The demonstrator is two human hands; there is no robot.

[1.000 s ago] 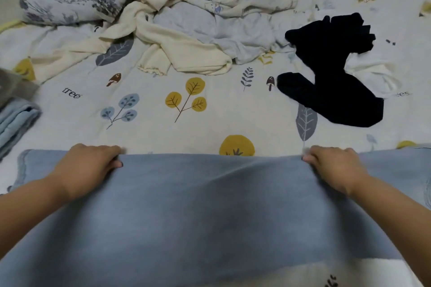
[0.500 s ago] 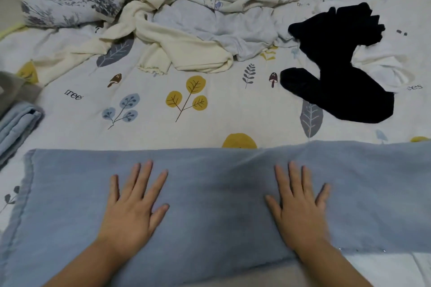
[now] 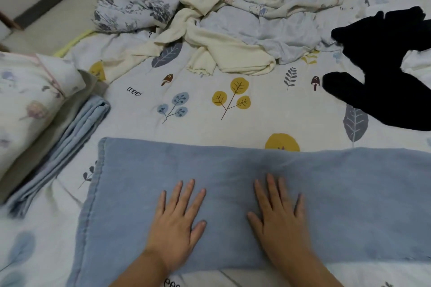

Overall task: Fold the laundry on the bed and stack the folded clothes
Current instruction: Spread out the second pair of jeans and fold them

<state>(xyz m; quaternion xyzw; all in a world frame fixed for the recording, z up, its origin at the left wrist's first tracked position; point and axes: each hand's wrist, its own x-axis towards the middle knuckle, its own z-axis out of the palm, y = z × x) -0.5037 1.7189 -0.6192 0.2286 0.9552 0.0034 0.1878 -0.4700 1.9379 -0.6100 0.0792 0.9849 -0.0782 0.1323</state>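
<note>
**One fold pressed flat, most of the pile untouched**

The bed (image 3: 256,121), covered in a sheet printed with leaves and mushrooms, fills nearly the whole view. Along its near edge lies a blue cloth (image 3: 349,193), laid as a long band from the left out past the right border of the view. It looks already doubled over once, though its layers cannot be counted from here.

At the far side sits a heap of unfolded laundry (image 3: 233,18): cream, pale blue and flower-printed pieces tangled together. A black garment (image 3: 384,91) sprawls on its own to the right, well apart from the heap. These are all left to do.

At the left edge a folded stack (image 3: 58,137) holds a printed piece on top, with grey and blue layers beneath, so a few items seem finished.

The left hand (image 3: 175,223) and the right hand (image 3: 279,221) lie side by side on the middle of the blue cloth, palms down, fingers straight and spread, grasping nothing. I judge they are pressing it smooth, with further folds to come before it can join the stack.
</note>
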